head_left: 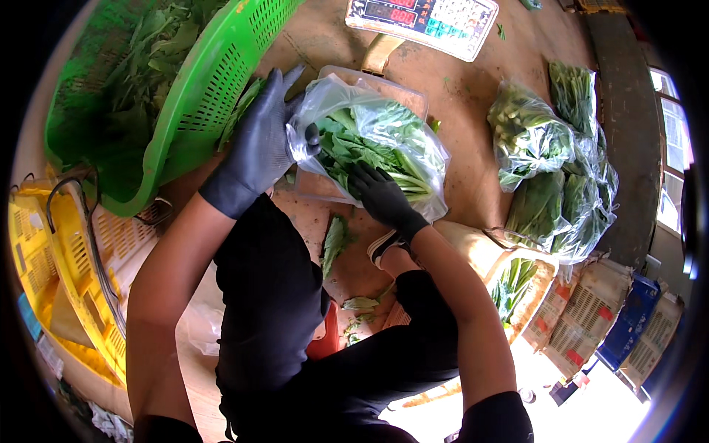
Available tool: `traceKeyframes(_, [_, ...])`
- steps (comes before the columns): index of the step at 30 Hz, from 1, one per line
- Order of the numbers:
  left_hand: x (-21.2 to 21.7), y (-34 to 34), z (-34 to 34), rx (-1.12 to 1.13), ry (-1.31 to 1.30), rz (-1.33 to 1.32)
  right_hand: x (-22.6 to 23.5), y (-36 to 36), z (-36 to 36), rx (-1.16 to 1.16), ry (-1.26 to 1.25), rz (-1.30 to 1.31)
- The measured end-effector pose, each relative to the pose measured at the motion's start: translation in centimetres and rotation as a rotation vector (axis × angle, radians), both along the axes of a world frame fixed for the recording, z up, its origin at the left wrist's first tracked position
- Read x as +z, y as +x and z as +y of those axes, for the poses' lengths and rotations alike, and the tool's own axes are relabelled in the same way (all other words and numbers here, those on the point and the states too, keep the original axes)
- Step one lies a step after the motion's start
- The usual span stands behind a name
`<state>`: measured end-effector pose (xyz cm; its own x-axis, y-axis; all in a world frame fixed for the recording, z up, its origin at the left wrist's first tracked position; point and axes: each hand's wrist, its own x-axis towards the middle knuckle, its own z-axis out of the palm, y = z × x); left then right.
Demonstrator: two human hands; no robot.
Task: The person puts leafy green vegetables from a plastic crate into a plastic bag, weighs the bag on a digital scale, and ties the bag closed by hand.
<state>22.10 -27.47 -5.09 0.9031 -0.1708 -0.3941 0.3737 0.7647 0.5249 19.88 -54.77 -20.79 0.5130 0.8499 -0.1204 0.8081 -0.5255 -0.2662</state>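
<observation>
Left hand (258,144) fingers pinch clear bag (384,136) rim; right hand (380,193) fingers inside bag, curled on leafy greens (369,144).

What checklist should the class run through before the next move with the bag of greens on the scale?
1. Left hand grips the clear bag's mouth: ok.
2. Right hand inside, on the leafy greens: ok.
3. Bag rests on the scale tray: ok.
4. Scale display lit: ok.
5. Stray leaf on the floor: not ok.
6. Bag free of tears: cannot tell.
</observation>
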Motion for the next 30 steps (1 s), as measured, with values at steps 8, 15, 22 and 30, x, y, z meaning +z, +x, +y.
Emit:
traceKeyframes(8, [0.9,-3.6,5.7,-0.313,1.056,-0.491,0.2,6.6,-4.2,-0.622,0.425,0.8])
traceKeyframes(15, [2.0,-2.4,8.4,0.131,0.293,0.039,10.3,6.2,-15.7,-0.525,-0.352,-0.082])
traceKeyframes(22, [2.3,0.6,5.4,-0.172,0.371,-0.115,28.6,-1.1,-14.4,-0.411,0.12,-0.107])
traceKeyframes(30, [-4.7,0.2,10.4,-0.485,0.523,-0.233,28.9,-39.7,-35.3,-1.32,-0.147,-0.084])
